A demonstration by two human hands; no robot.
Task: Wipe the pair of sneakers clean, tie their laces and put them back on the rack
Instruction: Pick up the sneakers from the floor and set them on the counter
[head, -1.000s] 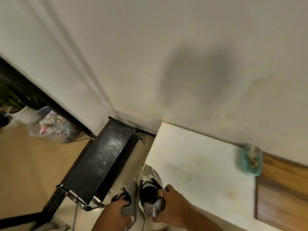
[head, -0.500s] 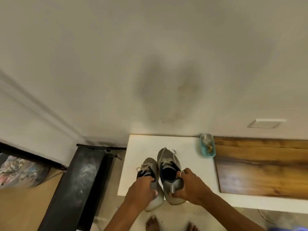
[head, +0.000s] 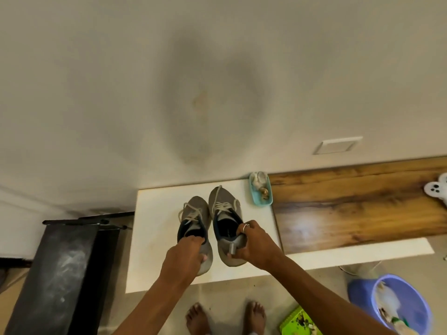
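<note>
**Two hands hold a pair of grey sneakers by the heels over a white desk**

At the bottom of the frame, two bare feet (head: 198,317) stand on a pale floor. A bright green object (head: 300,322) lies to their right. A purple basin (head: 362,293) with cloths or scraps inside sits in the lower right corner. A black, dusty rack (head: 67,262) slants up the lower left.

Two forearms reach up from the bottom edge toward the centre. The left grip (head: 183,257) is clenched on the heel of the left sneaker (head: 196,206), fingers hooked inside the collar and thumb outside. The right grip (head: 256,245), with a ring on one finger, pinches the heel of the right sneaker (head: 223,197) the same way, beside a grey pull tab.

Both sneakers lie side by side at the centre, toes pointing away, on the white desk (head: 154,213). Whether their soles rest fully on it cannot be told. The white laces look loose and trail over the sides.

The shoes look light, with soft knit uppers that would give under pressure and firmer soles and heel cups. The heel collar or the sole edge seems the surest hold, since loose laces may snag or drag.

Further back, a small teal tray (head: 261,201) sits at the desk's upper right corner, beside a brown wooden panel (head: 350,204). Beyond is a plain cream wall (head: 96,93) with a white switch plate (head: 337,145).
</note>
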